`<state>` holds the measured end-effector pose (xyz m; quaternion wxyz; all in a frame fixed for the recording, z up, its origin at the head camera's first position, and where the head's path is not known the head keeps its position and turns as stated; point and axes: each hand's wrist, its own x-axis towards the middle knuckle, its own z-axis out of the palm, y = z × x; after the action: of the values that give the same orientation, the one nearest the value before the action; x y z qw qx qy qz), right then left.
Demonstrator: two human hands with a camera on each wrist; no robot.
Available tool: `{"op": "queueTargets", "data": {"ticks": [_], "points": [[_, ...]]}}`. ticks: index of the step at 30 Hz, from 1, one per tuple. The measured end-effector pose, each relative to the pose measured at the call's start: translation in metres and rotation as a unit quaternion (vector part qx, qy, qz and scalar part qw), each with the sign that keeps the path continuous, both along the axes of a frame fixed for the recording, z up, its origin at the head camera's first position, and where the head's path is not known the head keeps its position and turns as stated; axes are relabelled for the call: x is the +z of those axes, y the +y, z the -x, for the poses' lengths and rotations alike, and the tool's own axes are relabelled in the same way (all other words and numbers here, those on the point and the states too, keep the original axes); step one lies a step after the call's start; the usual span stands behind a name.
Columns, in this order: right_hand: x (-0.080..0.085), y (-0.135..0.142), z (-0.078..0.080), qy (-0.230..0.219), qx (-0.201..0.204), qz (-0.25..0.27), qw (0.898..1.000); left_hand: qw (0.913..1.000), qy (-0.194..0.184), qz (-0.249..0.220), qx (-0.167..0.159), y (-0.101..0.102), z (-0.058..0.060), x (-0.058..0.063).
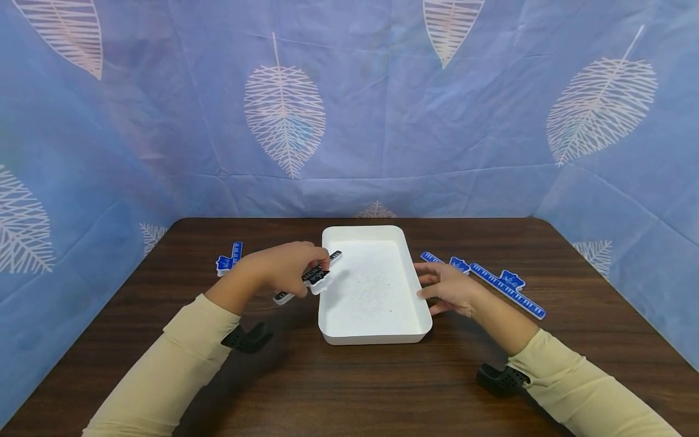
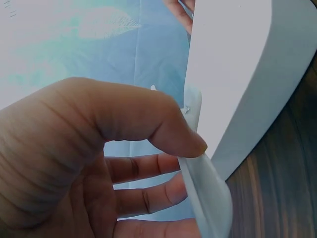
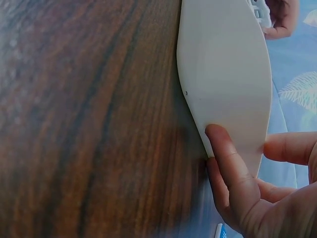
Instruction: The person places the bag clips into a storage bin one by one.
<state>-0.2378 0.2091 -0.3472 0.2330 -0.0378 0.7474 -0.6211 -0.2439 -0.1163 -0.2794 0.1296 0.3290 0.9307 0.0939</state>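
A white rectangular tray point(image 1: 374, 340) sits on the table with nothing inside. At its left rim my left hand point(image 1: 286, 267) pinches a black-and-white sheet-music clip point(image 1: 321, 279) with a piano-key bar, one end overlapping the tray's edge in the head view. The left wrist view shows the thumb pressed on the clip's pale edge point(image 2: 213, 198), the other fingers behind it. My right hand point(image 1: 450, 290) touches the tray's right side, its fingertips spread along the outer wall point(image 3: 225, 64) and the rim.
Two blue piano-key clips, the nearer one point(image 1: 508, 291) and the farther one point(image 1: 460, 264), lie right of the tray by the right hand. Another blue clip point(image 1: 225, 263) lies at the left, partly behind the left hand. Blue leaf-patterned cloth point(image 1: 349, 121) hangs round the dark wooden table point(image 1: 371, 394).
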Motion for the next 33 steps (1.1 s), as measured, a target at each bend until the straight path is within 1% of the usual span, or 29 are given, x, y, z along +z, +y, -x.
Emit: {"op": "queueTargets", "data": {"ticks": [2,4,8,11,14,20,24,29,33], "points": [[0.000,0.000,0.000,0.001,0.000,-0.001,1.000,0.9999,-0.008,0.005,0.001,0.005,0.002,0.001],[0.000,0.000,0.000,0.001,0.002,0.000,1.000,0.9996,-0.026,0.003,0.008,0.009,0.004,0.002],[0.001,0.000,0.000,-0.001,0.006,0.005,1.000,0.9988,-0.048,-0.001,0.008,0.017,0.007,0.004],[0.001,0.001,0.000,-0.001,0.005,0.001,1.000,0.9988,-0.048,0.001,0.003,0.023,0.010,0.005],[0.001,0.001,0.000,0.000,0.002,-0.005,1.000,0.9985,-0.054,0.006,0.005,0.030,0.014,0.004],[0.001,0.000,-0.001,0.002,0.002,-0.003,1.000,0.9973,-0.069,0.024,0.004,0.045,0.022,-0.001],[0.001,0.000,-0.001,0.005,0.001,-0.006,1.000,0.9960,-0.084,0.031,0.009,0.056,0.027,-0.003],[0.000,0.000,0.000,0.006,-0.002,-0.011,1.000,0.9952,-0.088,0.043,0.009,0.069,0.032,-0.005],[0.000,0.000,0.000,0.007,-0.008,-0.015,1.000,0.9945,-0.095,0.041,0.011,0.081,0.035,-0.007]]}}
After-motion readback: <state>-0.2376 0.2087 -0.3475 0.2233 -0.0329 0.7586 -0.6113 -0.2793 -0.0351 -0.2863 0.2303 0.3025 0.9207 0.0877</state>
